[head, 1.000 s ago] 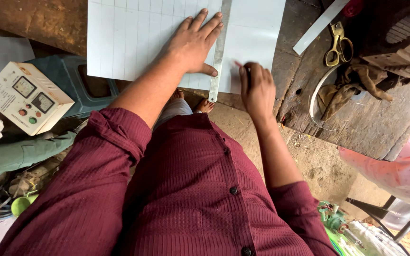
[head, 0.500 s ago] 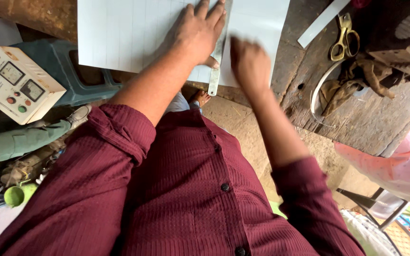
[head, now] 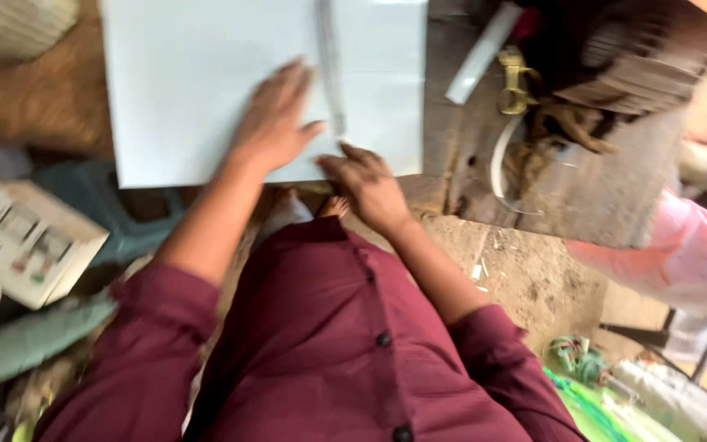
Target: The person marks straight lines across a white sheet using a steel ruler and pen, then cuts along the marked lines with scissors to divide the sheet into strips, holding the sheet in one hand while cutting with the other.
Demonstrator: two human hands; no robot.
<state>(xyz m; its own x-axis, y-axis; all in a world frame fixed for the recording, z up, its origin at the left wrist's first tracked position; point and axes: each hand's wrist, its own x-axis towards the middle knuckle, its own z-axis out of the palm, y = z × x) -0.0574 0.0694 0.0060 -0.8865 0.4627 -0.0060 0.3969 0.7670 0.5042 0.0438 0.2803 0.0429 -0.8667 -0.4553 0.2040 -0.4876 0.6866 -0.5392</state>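
My left hand (head: 276,119) lies flat, fingers spread wide, on the large white sheet of paper (head: 198,82) that covers the near edge of the worn wooden bench (head: 452,164). It presses just beside the long metal ruler (head: 330,69), which runs from the sheet's near edge toward the far edge. A second ago my right hand (head: 366,182) was higher up along the ruler's right side; now it has come down to the sheet's near edge, at the ruler's lower end, fingers curled narrow. The blur hides whether it pinches a pen, so I cannot tell. That drop reads to me as a stroke along the ruler reaching its end. Toward the bench's right side lie yellow-handled scissors (head: 515,78) and a white flat strip (head: 482,53). A pink sleeve (head: 673,250) of someone else shows at right.
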